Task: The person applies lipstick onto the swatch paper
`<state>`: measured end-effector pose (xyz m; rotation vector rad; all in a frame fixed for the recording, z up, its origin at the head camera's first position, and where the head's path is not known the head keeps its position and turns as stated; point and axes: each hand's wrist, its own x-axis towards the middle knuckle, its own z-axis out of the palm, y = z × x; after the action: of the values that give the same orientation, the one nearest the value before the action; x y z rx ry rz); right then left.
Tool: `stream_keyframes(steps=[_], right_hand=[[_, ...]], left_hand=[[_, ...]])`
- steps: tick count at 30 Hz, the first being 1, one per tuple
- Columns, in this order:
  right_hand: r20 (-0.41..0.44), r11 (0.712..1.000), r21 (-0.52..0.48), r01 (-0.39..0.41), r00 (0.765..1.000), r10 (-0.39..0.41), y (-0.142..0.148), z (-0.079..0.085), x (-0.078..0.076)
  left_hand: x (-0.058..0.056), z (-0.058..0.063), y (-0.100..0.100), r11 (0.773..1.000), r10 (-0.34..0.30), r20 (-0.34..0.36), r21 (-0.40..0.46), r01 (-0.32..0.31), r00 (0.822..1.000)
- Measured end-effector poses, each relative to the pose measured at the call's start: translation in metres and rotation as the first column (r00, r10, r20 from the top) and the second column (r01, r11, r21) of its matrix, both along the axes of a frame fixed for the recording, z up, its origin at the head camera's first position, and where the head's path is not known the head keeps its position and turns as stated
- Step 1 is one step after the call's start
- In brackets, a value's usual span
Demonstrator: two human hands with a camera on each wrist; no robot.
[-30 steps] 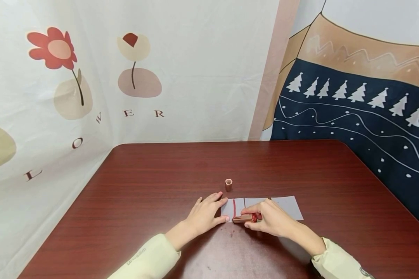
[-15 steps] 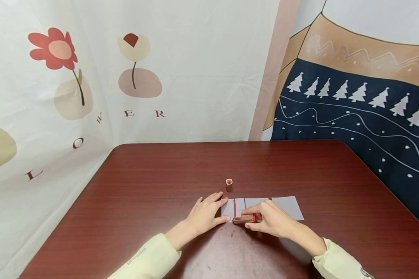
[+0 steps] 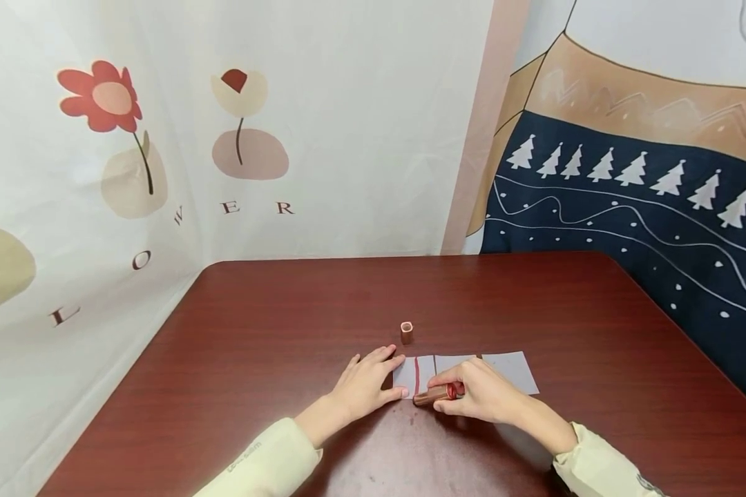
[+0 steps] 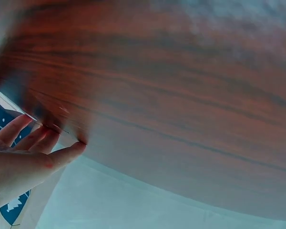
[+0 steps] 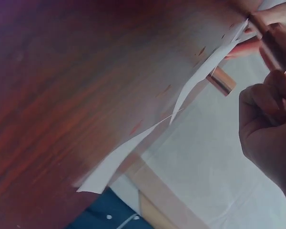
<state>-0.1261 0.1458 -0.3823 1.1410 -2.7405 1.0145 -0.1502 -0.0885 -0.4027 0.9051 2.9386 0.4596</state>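
Observation:
A strip of white paper (image 3: 514, 373) lies on the table, crossed by a red streak (image 3: 417, 376) near its left end and darker lines farther right. The left hand (image 3: 365, 381) rests at that left end, its fingers spread and straight. Between fingers and thumb, the right hand (image 3: 481, 392) holds a copper lipstick tube (image 3: 432, 395), showing red near the fingers. The tube lies nearly level, its far end at the near paper edge, just below the red streak. A copper cap (image 3: 407, 333) stands upright behind the paper. In the right wrist view the strip (image 5: 119, 162) looks wavy.
The dark red wooden table (image 3: 273, 310) has small reddish smudges in front of the paper. Behind it hangs a white flower-print cloth (image 3: 360, 138), with a navy tree-print cloth (image 3: 572, 200) to the right.
The head view has shifted slightly. The lipstick's far end has dipped a little toward the near paper edge. Both hands otherwise keep nearly the same place.

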Motion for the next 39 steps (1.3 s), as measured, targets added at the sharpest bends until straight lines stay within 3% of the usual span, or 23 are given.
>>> stream_keyframes(steps=[3,9,16,23,27,31,39], right_hand=[[0.028,0.997,-0.073,0.005,1.000,-0.003,0.003,0.002,-0.002],[0.073,0.981,-0.172,0.090,0.994,-0.078,0.017,0.015,-0.008],[0.122,0.972,-0.112,0.205,0.974,-0.191,0.041,0.016,-0.015],[0.056,0.973,-0.027,0.229,0.972,-0.227,0.063,0.015,-0.015],[-0.006,0.971,0.044,0.234,0.972,-0.234,0.064,0.015,-0.018],[-0.040,0.963,0.087,0.253,0.967,-0.251,0.063,0.012,-0.022],[-0.067,0.967,0.094,0.235,0.971,-0.230,0.058,0.009,-0.027]], left_hand=[[0.002,-0.002,0.000,1.000,0.003,0.013,0.016,-0.003,1.000],[0.002,-0.007,-0.002,0.999,0.011,0.031,0.046,-0.012,0.999],[-0.001,-0.003,-0.003,0.996,-0.006,0.070,0.084,0.000,0.998],[-0.003,0.013,0.007,0.992,-0.055,-0.031,0.114,0.058,0.998],[0.002,0.017,0.017,0.988,-0.110,-0.130,0.090,0.122,0.985],[0.001,0.017,0.034,0.987,-0.151,-0.159,0.038,0.159,0.976],[-0.004,0.014,0.066,0.981,-0.138,-0.147,-0.158,0.114,0.980]])
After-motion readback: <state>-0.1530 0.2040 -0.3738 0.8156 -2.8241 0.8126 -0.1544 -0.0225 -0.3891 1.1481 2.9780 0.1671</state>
